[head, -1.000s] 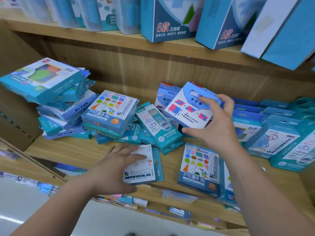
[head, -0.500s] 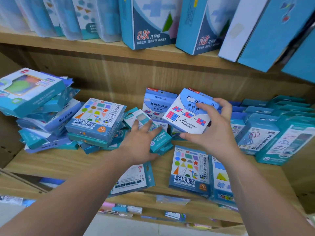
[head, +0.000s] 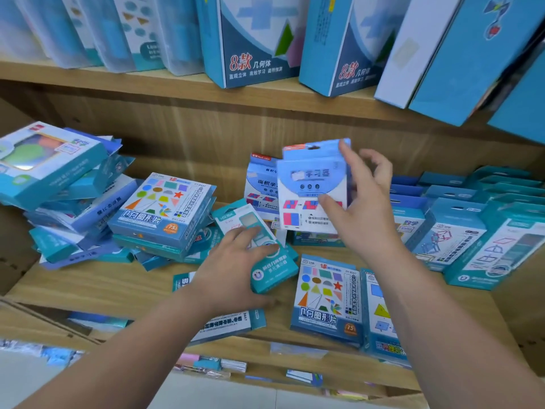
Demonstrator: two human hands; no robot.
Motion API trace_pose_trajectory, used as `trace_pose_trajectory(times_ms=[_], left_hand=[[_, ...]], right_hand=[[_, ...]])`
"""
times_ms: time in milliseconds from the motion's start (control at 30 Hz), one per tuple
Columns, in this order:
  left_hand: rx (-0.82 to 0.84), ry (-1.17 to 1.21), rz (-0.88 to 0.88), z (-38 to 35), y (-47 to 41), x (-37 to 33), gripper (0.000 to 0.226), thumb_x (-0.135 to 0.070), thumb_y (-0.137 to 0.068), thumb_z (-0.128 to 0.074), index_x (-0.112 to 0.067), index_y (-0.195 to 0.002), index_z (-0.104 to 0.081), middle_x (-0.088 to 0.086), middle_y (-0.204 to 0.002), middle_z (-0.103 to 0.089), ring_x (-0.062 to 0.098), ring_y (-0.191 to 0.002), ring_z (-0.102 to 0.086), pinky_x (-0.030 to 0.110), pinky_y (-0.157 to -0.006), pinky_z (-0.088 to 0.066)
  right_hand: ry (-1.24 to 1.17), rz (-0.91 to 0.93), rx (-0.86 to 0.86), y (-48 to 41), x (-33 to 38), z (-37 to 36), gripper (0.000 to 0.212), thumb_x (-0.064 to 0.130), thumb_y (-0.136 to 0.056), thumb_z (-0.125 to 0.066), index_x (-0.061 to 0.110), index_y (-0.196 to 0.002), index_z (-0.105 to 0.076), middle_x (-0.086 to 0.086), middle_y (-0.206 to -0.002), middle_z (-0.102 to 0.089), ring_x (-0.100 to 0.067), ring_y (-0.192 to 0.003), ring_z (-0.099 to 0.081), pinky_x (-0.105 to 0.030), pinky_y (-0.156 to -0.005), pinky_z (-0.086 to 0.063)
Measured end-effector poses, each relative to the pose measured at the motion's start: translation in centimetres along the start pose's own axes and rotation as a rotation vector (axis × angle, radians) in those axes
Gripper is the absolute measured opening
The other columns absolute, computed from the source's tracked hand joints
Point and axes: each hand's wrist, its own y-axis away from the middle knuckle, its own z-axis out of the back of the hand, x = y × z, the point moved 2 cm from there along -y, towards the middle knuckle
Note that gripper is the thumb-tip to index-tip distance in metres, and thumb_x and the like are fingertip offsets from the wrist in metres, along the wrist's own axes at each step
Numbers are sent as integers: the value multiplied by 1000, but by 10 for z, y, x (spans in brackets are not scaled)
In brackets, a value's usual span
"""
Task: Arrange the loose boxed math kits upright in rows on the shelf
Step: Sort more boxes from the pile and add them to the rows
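My right hand (head: 364, 202) holds a white and blue area-learning box (head: 309, 187) upright above the middle of the wooden shelf (head: 88, 287), thumb on its front and index finger along its right edge. A matching box (head: 259, 184) stands just behind it to the left. My left hand (head: 233, 270) grips a teal boxed kit (head: 272, 268) that lies slanted on the shelf, fingers over its front. A geometry-shapes box (head: 326, 299) lies flat to the right of that hand.
A loose pile of blue boxes (head: 67, 208) fills the left of the shelf, with a shapes box (head: 165, 211) on top of a smaller stack. Upright teal kits (head: 460, 231) stand in rows at the right. Tall boxes (head: 253, 39) line the shelf above.
My right hand has lifted the area-learning box and turned it upright. My left hand left the flat box at the shelf front and moved onto the slanted teal kit.
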Motion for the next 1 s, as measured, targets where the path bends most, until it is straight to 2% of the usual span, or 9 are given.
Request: trace_pose_trajectory(times_ms=[167,300,400,500,633,733,833,900,1000], left_hand=[[-158,85,82,1,4,1,92,-91,-63,-35,-41,-138,-52,-2,-159,-27,23,-145,-19,38,-121,-22],[-217,71,156,-1,9,1,92,-90,-63,-36,-38,-137,-54,1,-154,-31,24,-137,-27,41,-113,-33],[-302,90,232,-1,12,4,91,-89,-65,-43,-32,-135,-57,1,-132,-41,22,-121,-42,38,-102,-43],[-214,89,287,1,12,6,88,-83,-75,-51,-34,-147,-41,0,-125,-49,21,-116,-52,35,-95,-48],[-69,173,395,6,4,6,96,-82,-75,-53,-39,-154,-19,1,-125,-63,25,-112,-61,36,-86,-53],[-59,356,486,11,-6,8,101,-71,-71,-70,-36,-153,-24,-1,-130,-61,24,-114,-61,34,-89,-53],[-92,643,542,14,-9,9,91,-50,-69,-84,-35,-145,-36,-9,-113,-65,20,-82,-70,32,-63,-59],[-150,827,566,12,-7,8,79,-34,-72,-87,-37,-137,-43,-9,-100,-66,17,-65,-68,24,-42,-49],[-284,973,570,8,-4,7,63,-23,-79,-80,-45,-128,-47,-4,-88,-73,20,-59,-68,29,-43,-52]], right_hand=[[-14,-16,88,-27,16,-22,78,4,-86,-68,32,-150,-34,2,-126,-43,12,-97,-37,7,-81,-28],[-29,42,181,-41,21,-46,60,1,-85,-66,31,-133,-45,3,-120,-43,3,-96,-42,-6,-76,-37],[58,95,187,-51,20,-57,47,13,-85,-72,28,-124,-51,7,-120,-55,-8,-101,-48,-17,-80,-38],[250,162,128,-59,25,-62,45,26,-81,-77,28,-119,-54,11,-107,-63,-15,-94,-44,-34,-85,-38],[348,235,195,-61,25,-72,43,26,-80,-78,23,-116,-55,4,-112,-67,-24,-103,-53,-35,-83,-39],[388,210,186,-63,13,-73,42,27,-78,-81,20,-112,-56,-2,-112,-65,-29,-102,-56,-36,-81,-42],[385,184,152,-63,3,-70,38,25,-78,-79,18,-109,-58,-4,-108,-62,-30,-96,-59,-37,-78,-45],[354,174,122,-60,-1,-67,32,23,-79,-75,18,-107,-59,-3,-106,-60,-29,-88,-59,-36,-72,-47],[325,173,92,-57,-5,-62,26,22,-81,-72,18,-104,-62,-1,-105,-59,-26,-76,-58,-34,-66,-47]])
